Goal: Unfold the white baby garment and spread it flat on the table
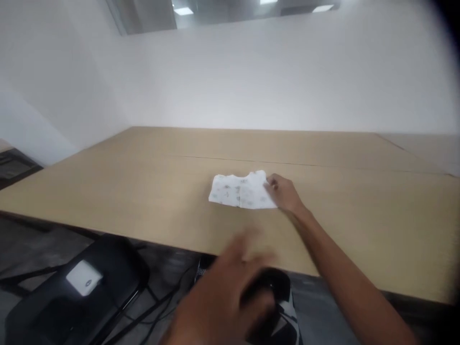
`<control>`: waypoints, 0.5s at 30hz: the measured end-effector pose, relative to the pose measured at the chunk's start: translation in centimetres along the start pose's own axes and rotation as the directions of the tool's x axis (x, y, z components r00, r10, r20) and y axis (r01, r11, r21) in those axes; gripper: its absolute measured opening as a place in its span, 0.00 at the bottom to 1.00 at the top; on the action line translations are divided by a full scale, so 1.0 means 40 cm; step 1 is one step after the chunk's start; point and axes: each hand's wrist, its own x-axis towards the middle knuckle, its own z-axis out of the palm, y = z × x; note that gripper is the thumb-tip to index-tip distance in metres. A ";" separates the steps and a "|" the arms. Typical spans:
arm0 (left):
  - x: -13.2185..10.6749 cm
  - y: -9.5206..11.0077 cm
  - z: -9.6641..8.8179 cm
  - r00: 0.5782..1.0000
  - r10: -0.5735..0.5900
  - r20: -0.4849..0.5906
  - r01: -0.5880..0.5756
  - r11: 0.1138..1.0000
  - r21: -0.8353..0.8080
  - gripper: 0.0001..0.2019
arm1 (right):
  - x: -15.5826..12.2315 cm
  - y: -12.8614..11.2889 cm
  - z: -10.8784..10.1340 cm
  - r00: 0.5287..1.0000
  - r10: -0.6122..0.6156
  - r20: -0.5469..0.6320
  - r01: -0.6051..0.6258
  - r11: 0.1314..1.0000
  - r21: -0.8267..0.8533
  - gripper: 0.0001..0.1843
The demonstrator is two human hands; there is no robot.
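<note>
A crumpled white cloth [240, 190] with a faint small print lies flat on a tan table [341, 225], near the table's middle. My right hand [282, 192] rests on the cloth's right edge, its fingers curled and gathered there. My left hand [223, 299] is blurred by motion, low in the view over the table's near edge, with its fingers spread apart. It holds nothing that I can see, and it is a good way from the cloth.
A thin seam runs across the tabletop, and a white wall stands behind it. Below the near edge are a black folding chair [79, 282] with a white patch, a black-and-white object [276, 302], and dark cables on the grey floor.
</note>
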 end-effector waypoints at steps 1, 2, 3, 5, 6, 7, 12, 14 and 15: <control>0.069 -0.036 -0.012 0.995 0.039 -0.094 -0.039 0.999 0.003 0.19 | 0.000 0.003 0.003 1.000 -0.010 -0.008 0.010 0.999 0.040 0.11; 0.139 -0.084 -0.030 0.982 0.060 -0.181 -0.059 0.998 0.015 0.18 | 0.000 0.006 0.006 1.000 -0.013 -0.010 0.014 0.997 0.074 0.12; 0.205 -0.141 -0.052 0.971 0.048 -0.234 -0.036 0.998 0.055 0.16 | 0.001 0.009 0.009 1.000 -0.014 -0.012 0.015 0.995 0.103 0.11; 0.314 -0.264 -0.096 0.976 -0.071 -0.205 0.108 0.978 0.178 0.12 | 0.004 0.011 0.015 1.000 -0.027 -0.006 0.028 0.986 0.164 0.08; 0.352 -0.321 -0.114 0.972 -0.176 -0.157 0.218 0.924 0.314 0.12 | 0.006 0.010 0.017 0.999 -0.036 -0.011 0.037 0.982 0.183 0.07; 0.379 -0.370 -0.128 0.969 -0.208 -0.131 0.241 0.908 0.344 0.13 | 0.007 0.008 0.020 0.999 -0.042 -0.017 0.044 0.980 0.192 0.08; 0.394 -0.477 -0.145 0.986 -0.166 0.026 0.149 0.936 0.320 0.14 | 0.009 -0.004 0.027 0.999 -0.027 0.026 0.025 0.996 0.090 0.23; 0.384 -0.481 -0.141 0.988 -0.147 0.053 0.125 0.947 0.296 0.09 | 0.008 -0.001 0.020 0.996 -0.015 0.091 0.010 0.999 0.053 0.29; 0.381 -0.481 -0.138 0.988 -0.139 0.072 0.113 0.953 0.283 0.08 | 0.006 0.000 0.013 0.991 -0.010 0.136 0.005 0.999 0.037 0.32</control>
